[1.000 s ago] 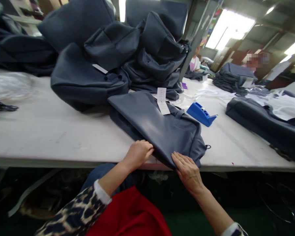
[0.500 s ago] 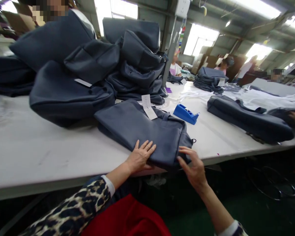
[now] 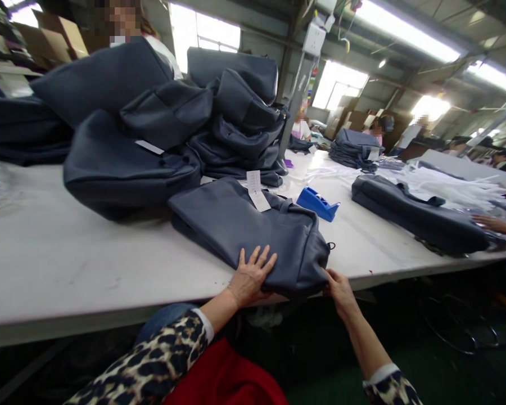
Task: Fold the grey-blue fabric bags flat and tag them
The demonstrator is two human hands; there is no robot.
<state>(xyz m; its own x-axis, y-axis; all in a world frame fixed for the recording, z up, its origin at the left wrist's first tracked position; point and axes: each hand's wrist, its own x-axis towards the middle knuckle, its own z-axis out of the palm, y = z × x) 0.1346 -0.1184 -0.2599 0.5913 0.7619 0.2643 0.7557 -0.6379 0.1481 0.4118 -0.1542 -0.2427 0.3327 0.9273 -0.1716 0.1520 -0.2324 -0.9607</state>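
A dark blue-grey bag lies flat at the front edge of the white table. Its white paper tag rests on top, near the strap. My left hand presses on the bag's near side with fingers spread. At the bag's right front corner, my right hand pinches the edge between thumb and fingers; the fingertips are partly hidden. A blue tape dispenser stands just beyond the bag.
A tall heap of similar bags rises at the left and behind. To the right lies another bag, with a co-worker's hand beside it. A metal post stands behind the heap. White strips cover the far right.
My right hand has moved from hovering loosely at the bag's side to gripping its front corner, which now bulges outward. My left hand stays flat on the bag. The co-worker's hand at right has shifted.
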